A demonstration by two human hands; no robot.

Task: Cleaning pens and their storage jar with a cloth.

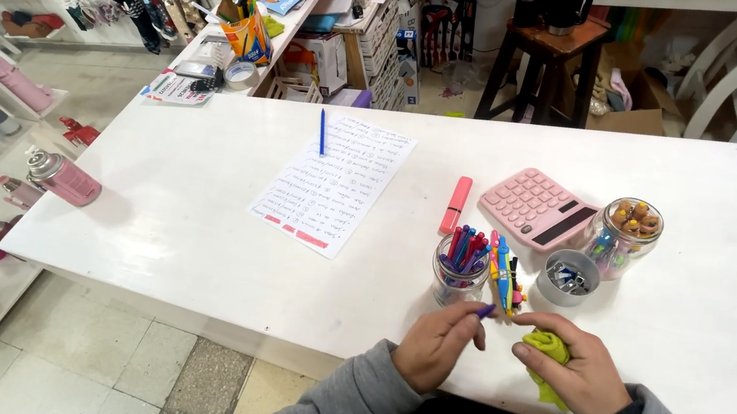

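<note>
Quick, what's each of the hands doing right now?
Left hand: closed on a small purple pen, pinched at the fingertips.
Right hand: closed around a crumpled yellow-green cloth.

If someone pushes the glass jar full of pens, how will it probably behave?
The glass jar looks rigid and breakable, so it would likely slide on the smooth white table rather than bend. Its tall pens stand above the rim, so a high push might tip it.

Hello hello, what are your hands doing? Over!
Left hand pinching purple pen. Right hand gripping yellow-green cloth. Jar of pens just ahead.
</note>
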